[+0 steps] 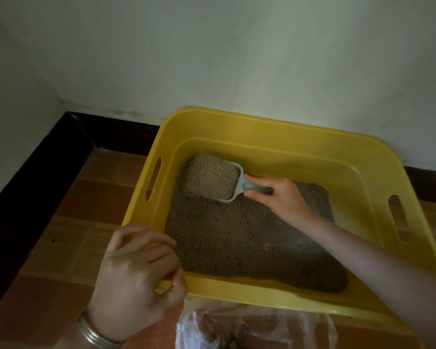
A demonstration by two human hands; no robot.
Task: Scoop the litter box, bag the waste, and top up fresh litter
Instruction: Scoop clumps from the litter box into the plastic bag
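A yellow plastic litter box [275, 137] stands on the floor against the wall, with brown litter [244, 238] spread over its bottom. My right hand [282, 195] grips the handle of a grey scoop [239, 180], which is heaped with litter at the box's far left corner. My left hand [136, 275] grips the box's near left corner, fingers curled over the rim. A clear plastic bag [252, 326] lies on the floor just in front of the box, with some dark bits inside.
The white wall [212, 59] and a black skirting board [30, 177] close off the back and left. Reddish floor tiles [68, 243] lie to the left of the box. A metal bangle [96, 336] sits on my left wrist.
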